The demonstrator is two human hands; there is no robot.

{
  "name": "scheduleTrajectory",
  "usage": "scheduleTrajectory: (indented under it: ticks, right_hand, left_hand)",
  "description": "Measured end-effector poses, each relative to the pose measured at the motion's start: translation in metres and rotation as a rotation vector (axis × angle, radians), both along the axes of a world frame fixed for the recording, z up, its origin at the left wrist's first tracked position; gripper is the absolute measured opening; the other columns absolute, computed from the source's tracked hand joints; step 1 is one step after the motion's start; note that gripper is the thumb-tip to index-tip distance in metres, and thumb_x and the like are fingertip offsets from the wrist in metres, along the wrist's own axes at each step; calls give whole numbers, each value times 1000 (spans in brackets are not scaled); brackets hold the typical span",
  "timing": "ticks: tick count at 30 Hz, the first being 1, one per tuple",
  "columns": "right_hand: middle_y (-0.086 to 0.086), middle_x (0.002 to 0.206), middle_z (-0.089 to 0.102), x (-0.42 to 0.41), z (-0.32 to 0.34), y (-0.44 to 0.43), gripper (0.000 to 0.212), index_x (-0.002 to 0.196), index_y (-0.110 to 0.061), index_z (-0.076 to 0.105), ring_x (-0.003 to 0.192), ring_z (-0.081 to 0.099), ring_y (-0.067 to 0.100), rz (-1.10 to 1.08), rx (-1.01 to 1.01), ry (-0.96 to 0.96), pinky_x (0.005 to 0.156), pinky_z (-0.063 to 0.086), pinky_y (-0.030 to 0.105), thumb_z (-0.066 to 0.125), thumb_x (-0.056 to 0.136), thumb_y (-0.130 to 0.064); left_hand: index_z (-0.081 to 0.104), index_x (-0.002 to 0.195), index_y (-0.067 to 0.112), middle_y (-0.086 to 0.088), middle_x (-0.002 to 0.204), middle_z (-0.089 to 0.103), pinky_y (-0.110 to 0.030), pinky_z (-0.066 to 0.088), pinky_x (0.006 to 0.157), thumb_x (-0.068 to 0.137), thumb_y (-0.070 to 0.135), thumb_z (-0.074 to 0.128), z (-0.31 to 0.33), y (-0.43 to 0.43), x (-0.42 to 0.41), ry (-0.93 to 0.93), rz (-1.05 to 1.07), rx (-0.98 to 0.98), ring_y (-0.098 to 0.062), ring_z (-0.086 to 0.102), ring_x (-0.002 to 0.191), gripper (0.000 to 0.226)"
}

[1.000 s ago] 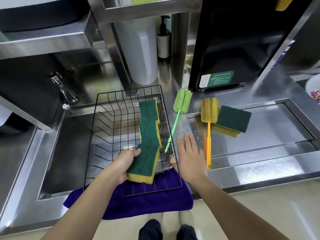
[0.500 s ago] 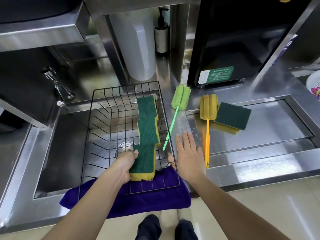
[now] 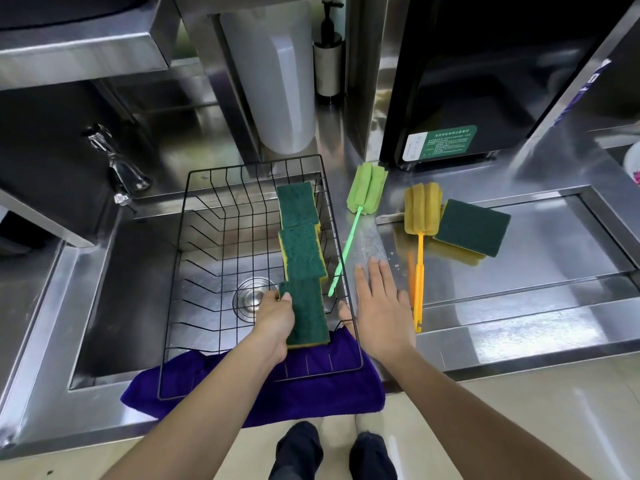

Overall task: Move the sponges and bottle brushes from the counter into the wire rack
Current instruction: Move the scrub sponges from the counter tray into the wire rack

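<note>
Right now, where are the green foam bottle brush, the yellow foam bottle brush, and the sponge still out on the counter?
Green foam bottle brush [image 3: 368,188]: head view, on its foam head.
Yellow foam bottle brush [image 3: 422,209]: head view, on its foam head.
Green-topped sponge on the counter [image 3: 472,227]: head view, on its scouring face.

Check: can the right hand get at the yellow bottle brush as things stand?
Probably yes. The right hand lies open and empty on the counter, right beside the yellow bottle brush handle, with nothing between them.
</note>
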State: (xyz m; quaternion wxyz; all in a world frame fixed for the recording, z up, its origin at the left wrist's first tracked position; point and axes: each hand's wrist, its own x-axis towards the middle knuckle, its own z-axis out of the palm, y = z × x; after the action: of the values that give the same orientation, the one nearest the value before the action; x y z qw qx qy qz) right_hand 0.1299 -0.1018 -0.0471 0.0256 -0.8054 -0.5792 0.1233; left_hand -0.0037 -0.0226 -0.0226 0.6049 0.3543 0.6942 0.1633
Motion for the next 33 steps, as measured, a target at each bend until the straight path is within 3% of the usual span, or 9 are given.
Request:
scheduleTrajectory:
  ticks: [5, 8, 12, 15, 19, 25, 28, 31, 33]
  right_hand:
    - [21, 150, 26, -1, -4, 1, 67, 143, -5, 28, 138, 19, 35, -36, 87, 24, 93, 39, 50, 55, 85, -27]
    - [21, 149, 26, 0, -7, 1, 67, 143, -5, 29, 138, 20, 35, -17, 97, 11, 92, 40, 50, 54, 84, -25]
    - [23, 140, 42, 0, -11, 1, 67, 135, -3, 42, 130, 36, 38, -48, 113, 16, 80, 48, 50, 66, 76, -25]
    - [23, 138, 45, -1, -12, 1, 56, 132, -3, 46, 127, 40, 38, -50, 150, 3, 78, 49, 49, 43, 86, -35]
    - [22, 137, 46, -2, -10, 2, 64, 132, -4, 47, 127, 41, 37, -67, 145, 4, 79, 49, 49, 23, 87, -42]
    - [23, 140, 42, 0, -9, 0, 61, 135, -3, 43, 129, 37, 38, -47, 139, 10, 83, 47, 51, 52, 82, -31]
    - [22, 141, 41, 0, -8, 1, 65, 136, -4, 41, 130, 36, 37, -58, 117, 8, 83, 47, 51, 61, 79, -30]
    - [20, 148, 29, -2, -3, 0, 64, 142, -5, 31, 137, 23, 36, -48, 101, 11, 91, 42, 52, 35, 84, -31]
    - [19, 150, 26, -2, -2, 1, 64, 143, -7, 28, 138, 20, 35, -43, 112, -1, 94, 39, 50, 40, 87, -34]
  left_hand:
    - [50, 121, 15, -5, 116, 56, -26, 45, 75, 99, 15, 43, 4, 6, -12, -11, -179, 49, -21, 54, 101, 22]
    - [45, 126, 28, -5, 127, 53, -30, 50, 83, 93, 12, 54, 1, 7, -14, -13, -345, 144, -22, 55, 112, 38]
    - [41, 136, 21, -5, 129, 55, -31, 47, 93, 93, 6, 54, 4, 4, -15, -59, -419, 145, -21, 55, 116, 48]
    - [42, 131, 27, -4, 132, 53, -32, 46, 96, 93, 7, 54, 6, 3, -16, -65, -463, 153, -20, 54, 117, 45]
    - [40, 133, 21, 1, 118, 56, -25, 45, 80, 93, 9, 55, 6, 6, -17, -55, -407, 125, -16, 55, 104, 45]
    - [32, 143, 12, -8, 139, 47, -28, 37, 89, 91, 28, 59, 11, 16, -22, 59, -345, 121, -22, 51, 115, 61]
    - [33, 142, 11, -12, 142, 44, -33, 37, 96, 90, 38, 57, 18, 30, -18, 215, -354, 230, -28, 46, 126, 63]
    - [41, 137, 10, -11, 136, 51, -38, 43, 98, 90, 43, 53, 34, 46, 3, 355, -464, 415, -29, 54, 118, 59]
    - [46, 133, 12, -9, 132, 54, -42, 45, 99, 90, 45, 51, 48, 53, 25, 418, -523, 596, -27, 55, 116, 55]
